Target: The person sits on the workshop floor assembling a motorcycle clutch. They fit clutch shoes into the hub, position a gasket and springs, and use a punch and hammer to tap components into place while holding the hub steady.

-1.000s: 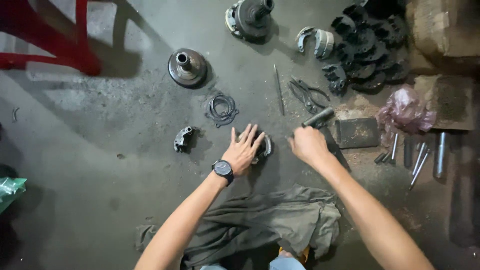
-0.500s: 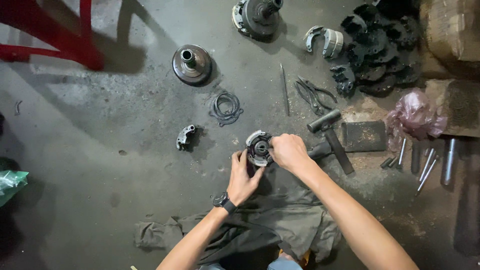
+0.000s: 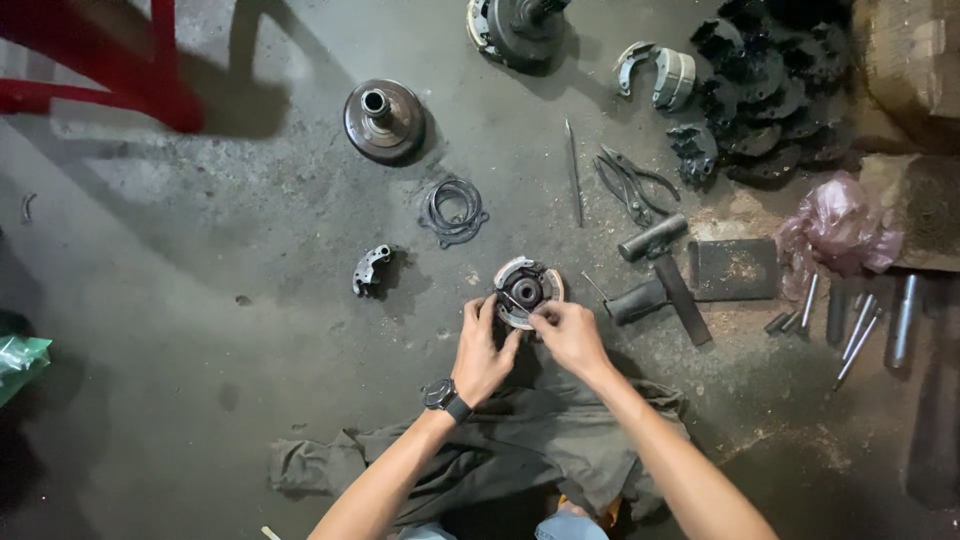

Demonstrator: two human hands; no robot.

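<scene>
A: Going from the left, what is being shown on the floor point(image 3: 200, 330)?

B: A red frame point(image 3: 110, 90) is being seen at the far left, then a round drum with a centre shaft point(image 3: 384, 120), a loose bundle of ring gaskets point(image 3: 455, 210) and a single curved shoe piece point(image 3: 368, 270) lying well apart from the work.

A: And the work itself?

B: A round clutch assembly point(image 3: 527, 290) is being held flat on the floor, just ahead of a grey rag point(image 3: 520, 450). The left hand point(image 3: 482, 350) is being closed on its near-left rim, steadying it. The right hand point(image 3: 570, 335) is being pinched on something small at the near edge, close to the hub; what is being pinched is too small to be told.

A: Which step is judged to be in hand?

B: A small fitting near the hub is probably being worked loose or seated while the disc is being braced. The next move is likely calling for a firm hold on the rim and a fine fingertip pull or push.

A: How is the assembly lying?

B: Its face is being turned upward toward the camera, so its axis is running straight up from the floor; being round, no long axis is being shown across the floor.

A: Farther right?

B: Pliers point(image 3: 630, 185), a hammer point(image 3: 665, 275), a dark flat plate point(image 3: 735, 268) and metal rods point(image 3: 850, 325) are being left untouched.
</scene>
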